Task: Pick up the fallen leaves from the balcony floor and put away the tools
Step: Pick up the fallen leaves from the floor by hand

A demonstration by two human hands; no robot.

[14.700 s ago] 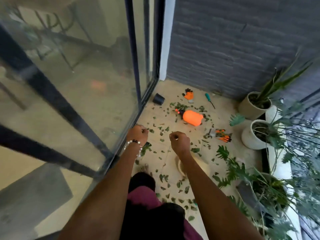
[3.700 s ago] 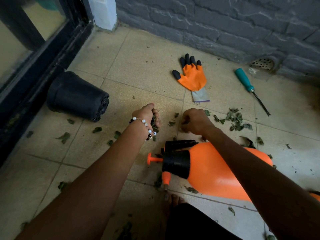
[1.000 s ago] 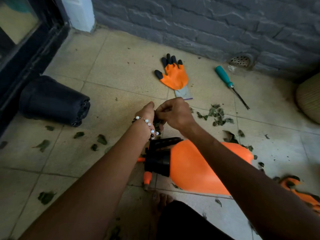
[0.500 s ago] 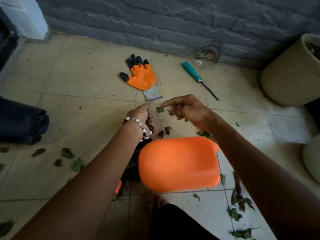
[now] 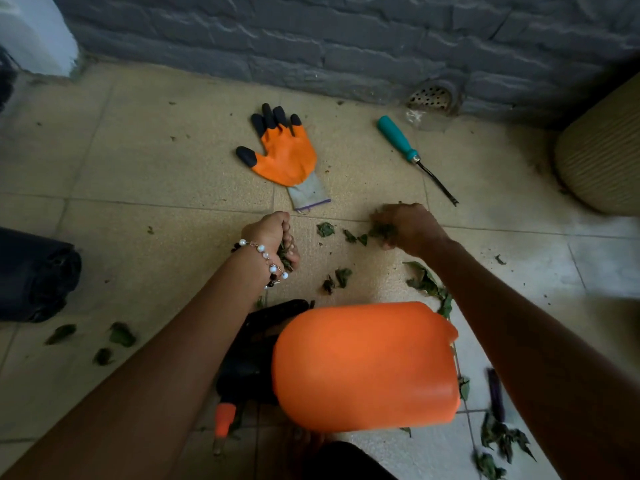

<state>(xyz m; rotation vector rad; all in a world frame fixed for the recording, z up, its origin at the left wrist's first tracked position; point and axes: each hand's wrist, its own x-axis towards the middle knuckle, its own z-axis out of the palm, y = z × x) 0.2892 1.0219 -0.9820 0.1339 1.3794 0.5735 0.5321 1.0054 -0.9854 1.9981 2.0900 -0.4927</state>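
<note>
**Leaves gathered by hand on the balcony floor**

A bunch of green leaves is held in the left hand (image 5: 273, 233), whose fingers are curled closed around it; a beaded bracelet (image 5: 265, 258) is worn on that wrist. The right hand (image 5: 410, 228) is lowered to the tiled floor (image 5: 156, 161), and its fingers are closed on a small clump of leaves (image 5: 381, 230) at the edge of a tile joint. Loose leaves (image 5: 337, 277) are scattered on the tiles between and below the two hands, with more lying at the lower right and a few at the left.

An orange spray bottle (image 5: 363, 365) with a black pump head (image 5: 256, 351) is seen lying on its side between the forearms, close to the camera. Beyond the hands, an orange glove with black fingertips (image 5: 285, 154) is laid flat on the floor, palm up or down cannot be told. To its right, a teal-handled weeding tool (image 5: 414, 157) is lying near the grey brick wall (image 5: 346, 39), just below a round floor drain (image 5: 431, 97). A black plastic pot (image 5: 34, 275) is tipped on its side at the left edge, and part of a ribbed beige planter (image 5: 602, 157) is seen at the right edge.
</note>
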